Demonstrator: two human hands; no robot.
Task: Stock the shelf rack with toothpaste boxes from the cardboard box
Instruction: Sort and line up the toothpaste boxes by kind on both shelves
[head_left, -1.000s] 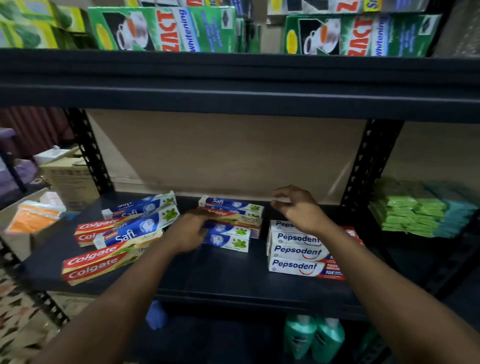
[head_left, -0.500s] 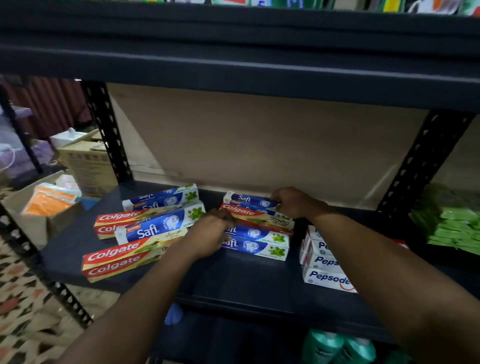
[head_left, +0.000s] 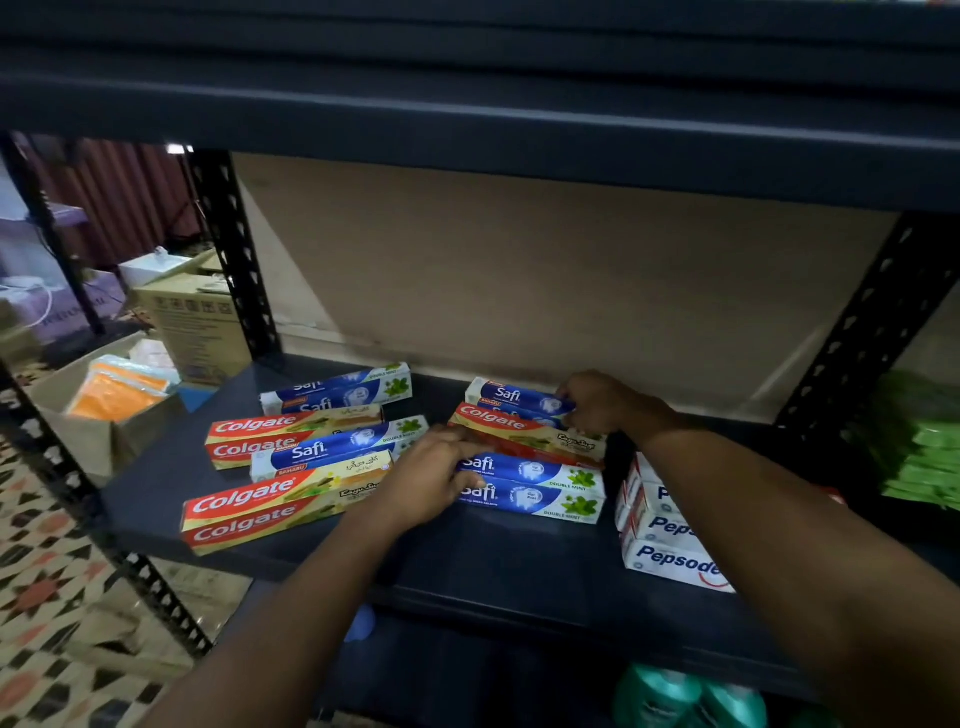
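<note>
Two stack ends hidden — under left hand and right hand.

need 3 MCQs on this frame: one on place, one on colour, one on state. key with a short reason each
1. Where does the Pepsodent stack lie from the middle stack?
A. to its left
B. to its right
C. on top of it

2. The packs at far right are:
A. green
B. orange
C. white

3. The left hand and right hand are:
A. hanging below the rack
B. each holding a bottle
C. at opposite ends of the middle stack

Key:
1 B, the Pepsodent stack sits apart on the right-hand side.
2 A, every pack in view is green.
3 C, the left hand is on the stack's left end and the right hand on its right end.
</note>
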